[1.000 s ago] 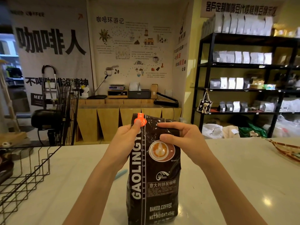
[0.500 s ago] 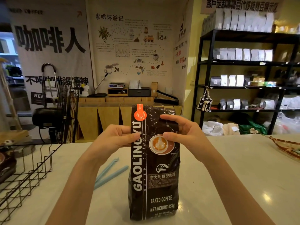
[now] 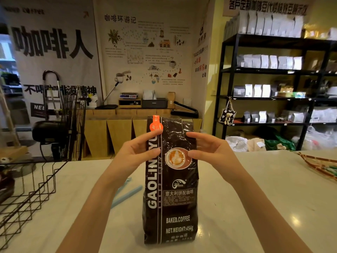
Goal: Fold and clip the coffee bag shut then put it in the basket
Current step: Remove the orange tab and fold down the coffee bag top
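The dark coffee bag [image 3: 175, 201] stands upright on the white counter [image 3: 255, 198], with its top straight and unfolded. My left hand [image 3: 135, 154] is at the bag's upper left edge, fingers stretched out and fingertips resting on the front. At the upper right edge, my right hand [image 3: 211, 152] does the same, thumb and index tips touching the foil. Neither hand wraps the bag. A light blue clip [image 3: 127, 195] lies on the counter to the left of the bag, partly hidden by my left forearm. The black wire basket [image 3: 27, 194] stands at the left edge.
A woven tray [image 3: 324, 165] sits at the counter's right edge. A fan [image 3: 60, 128] stands behind the basket. Black shelving [image 3: 273, 70] with bags lines the right wall. A wooden counter [image 3: 118, 128] runs along the back.
The bag's top, pressed down a second ago, has sprung up straight. Both hands slid lower and loosened from a pinch at the top to spread fingers at the bag's sides.
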